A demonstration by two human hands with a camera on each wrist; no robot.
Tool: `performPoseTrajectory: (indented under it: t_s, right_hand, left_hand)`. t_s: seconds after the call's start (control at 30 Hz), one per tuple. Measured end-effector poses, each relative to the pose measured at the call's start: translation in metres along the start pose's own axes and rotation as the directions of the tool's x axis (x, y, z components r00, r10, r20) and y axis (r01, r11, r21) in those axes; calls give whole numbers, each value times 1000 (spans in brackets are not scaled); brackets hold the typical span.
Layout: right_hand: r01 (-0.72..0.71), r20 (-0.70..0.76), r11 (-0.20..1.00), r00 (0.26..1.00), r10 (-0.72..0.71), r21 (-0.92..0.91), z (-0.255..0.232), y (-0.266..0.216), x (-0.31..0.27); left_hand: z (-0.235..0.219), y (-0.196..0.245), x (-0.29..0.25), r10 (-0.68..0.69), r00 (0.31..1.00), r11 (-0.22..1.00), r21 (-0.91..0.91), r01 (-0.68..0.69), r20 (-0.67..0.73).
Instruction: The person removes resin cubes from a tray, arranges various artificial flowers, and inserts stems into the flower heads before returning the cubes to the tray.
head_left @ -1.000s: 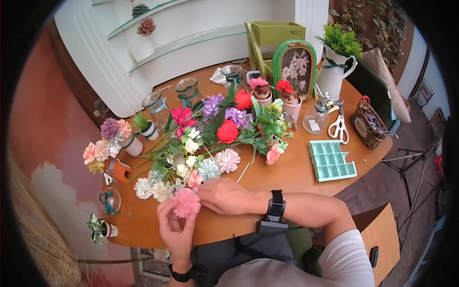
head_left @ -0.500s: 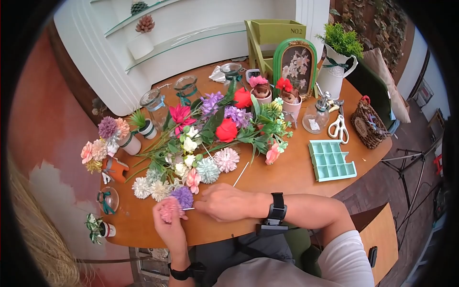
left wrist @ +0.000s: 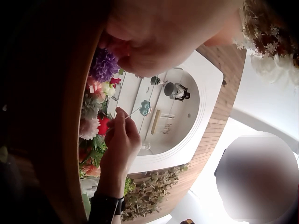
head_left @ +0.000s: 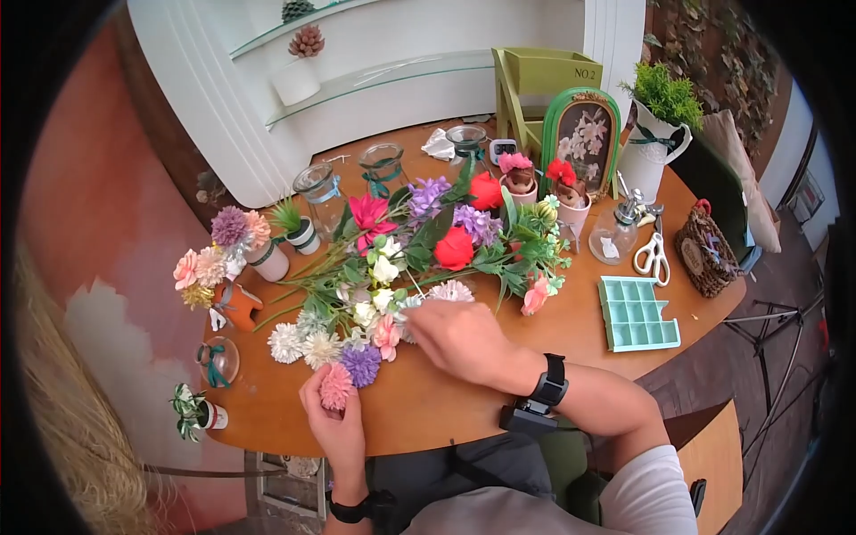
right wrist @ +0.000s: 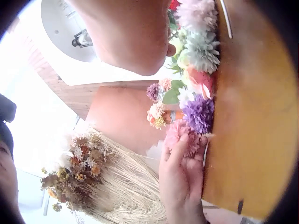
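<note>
My left hand (head_left: 334, 419) holds a fluffy pink flower head (head_left: 336, 386) between thumb and fingers, near the table's front edge. A purple pompom flower (head_left: 361, 366) sits right beside it, at the near side of the flower pile. My right hand (head_left: 464, 343) is raised over the pile's near right side. In the left wrist view its thumb and fingers pinch a thin pale stick (left wrist: 134, 112). Under this hand a pale blue-green flower (right wrist: 202, 51) is mostly hidden in the head view. Another white stick (right wrist: 226, 19) lies on the tabletop in the right wrist view.
Red roses (head_left: 453, 249), white blooms and green stems spread across the table's middle. Glass vases (head_left: 382, 165) stand behind them. On the right are a mint divided tray (head_left: 637, 314), white scissors (head_left: 652, 260), a glass bottle (head_left: 612, 236) and a woven basket (head_left: 707, 250).
The pink flower has moved down and left with my left hand, and the purple flower has come into view. My right hand has lifted away from it, forward and right over the pile.
</note>
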State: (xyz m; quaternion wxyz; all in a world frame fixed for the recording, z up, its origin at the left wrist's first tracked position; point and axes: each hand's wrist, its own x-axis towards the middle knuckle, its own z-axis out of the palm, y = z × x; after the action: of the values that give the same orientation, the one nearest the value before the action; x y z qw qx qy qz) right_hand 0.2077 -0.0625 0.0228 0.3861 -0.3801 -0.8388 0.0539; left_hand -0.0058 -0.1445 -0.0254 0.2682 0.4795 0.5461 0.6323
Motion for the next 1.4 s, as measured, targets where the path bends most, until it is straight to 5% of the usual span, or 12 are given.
performPoseTrajectory:
  t_s: [0.07, 0.13, 0.27, 0.47, 0.57, 0.7, 0.83, 0.93, 1.13, 1.23, 1.33, 1.4]
  right_hand:
    - [-78, -29, 997, 997, 77, -18, -1, 5, 3]
    - [-97, -158, 985, 985, 74, -143, -4, 8, 7]
    - [-85, -119, 987, 990, 69, -135, 6, 20, 4]
    - [122, -62, 992, 991, -122, -11, 7, 4, 0]
    - [336, 126, 931, 927, -353, 142, 13, -2, -6]
    - [312, 312, 913, 868, -387, 264, 23, -14, -13]
    - [327, 283, 882, 859, -427, 338, 26, -8, -13]
    - [258, 359, 938, 873, -329, 232, 21, -7, -10]
    - [242, 388, 955, 874, -291, 172, 21, -7, -11]
    - [243, 394, 954, 871, -294, 176, 19, -8, -10]
    - [245, 389, 953, 872, -297, 179, 21, -7, -11]
    - [246, 374, 952, 878, -298, 181, 20, -8, -12]
  left_hand:
    - [-1, 0, -2, 108, 990, 955, 267, -129, 91]
    - [0, 2, -2, 100, 986, 956, 263, -132, 133]
    - [1, 4, -3, 187, 975, 897, 383, -219, 121]
    - [1, -4, -5, 64, 979, 998, 41, -57, -192]
    - [0, -4, -6, -21, 995, 996, -87, 12, -103]
    - [-1, -9, -7, 63, 991, 998, 20, -61, -114]
    - [-6, -6, -6, 162, 979, 949, 292, -120, -125]
    - [-6, -10, -3, 84, 968, 991, 120, -56, -235]
    - [-10, -27, 3, 75, 988, 994, 89, -63, -133]
    - [-20, -28, 5, 17, 982, 914, 396, -92, 189]
    - [-21, -18, 4, 36, 991, 977, 203, -61, 125]
    - [-34, 10, 18, 170, 982, 869, 458, -187, 79]
